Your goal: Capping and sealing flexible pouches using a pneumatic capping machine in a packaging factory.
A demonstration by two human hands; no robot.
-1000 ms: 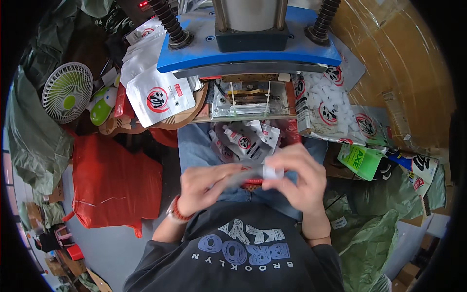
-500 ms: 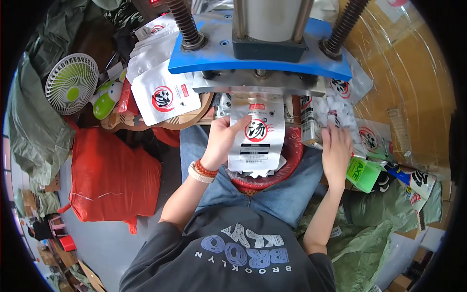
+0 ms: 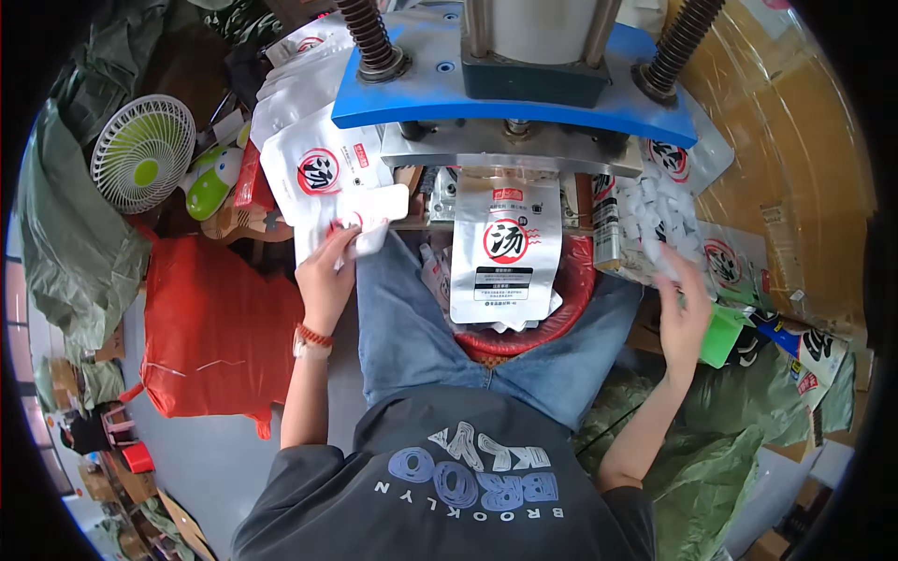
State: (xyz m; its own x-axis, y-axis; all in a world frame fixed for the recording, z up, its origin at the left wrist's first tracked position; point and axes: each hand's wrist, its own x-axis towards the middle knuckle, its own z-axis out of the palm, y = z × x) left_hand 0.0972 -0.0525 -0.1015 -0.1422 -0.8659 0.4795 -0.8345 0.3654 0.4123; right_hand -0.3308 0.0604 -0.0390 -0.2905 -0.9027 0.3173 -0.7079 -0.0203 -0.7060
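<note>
My left hand (image 3: 327, 271) is closed on the edge of a silver pouch (image 3: 374, 201), which is bent and blurred by motion beside the stacked pouches (image 3: 285, 178) at the left. Another silver pouch (image 3: 506, 248), with a red ring and black print, hangs from beneath the press's metal bar (image 3: 510, 152), untouched by either hand. My right hand (image 3: 683, 304) is at the near edge of a box (image 3: 608, 234) filled with small white plastic pieces (image 3: 659, 210). Its fingers are bent together, and one white piece seems to be at the tips, partly blurred.
The press's blue plate (image 3: 514, 107) spans overhead between two threaded springs. A red basin (image 3: 571, 299) with pouches sits between my legs. At the left are a white-green fan (image 3: 143, 154) and a red bag (image 3: 215, 327); at the right, a green container (image 3: 720, 335) and cardboard (image 3: 786, 168).
My left hand has let go of the pouch under the press and moved left, taking hold of another pouch. My right hand has drawn back slightly from the white pieces.
</note>
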